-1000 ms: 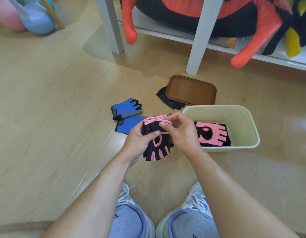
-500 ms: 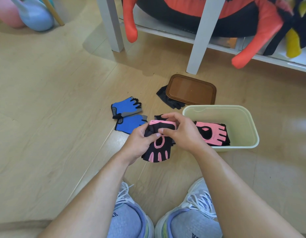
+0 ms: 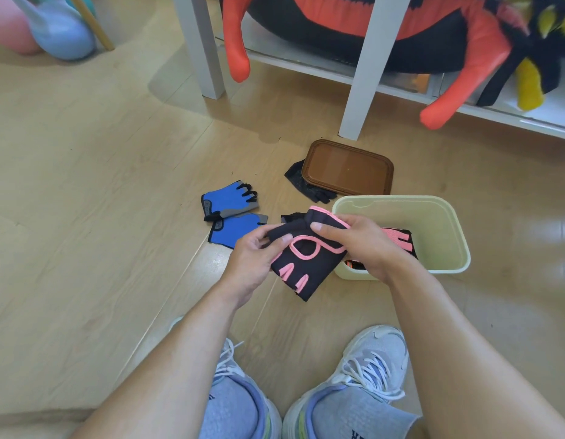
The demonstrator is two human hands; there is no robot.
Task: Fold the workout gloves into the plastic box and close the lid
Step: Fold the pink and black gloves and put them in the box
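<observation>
Your left hand and right hand pinch black-pink glove beside box, fingers curled on fabric, likely for folding; lid off.

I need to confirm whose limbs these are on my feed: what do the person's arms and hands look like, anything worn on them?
Both forearms are bare, with no sleeves in view. The left hand and right hand wear no gloves, and no rings, watch or bands are visible. Nails look short and plain.
</observation>
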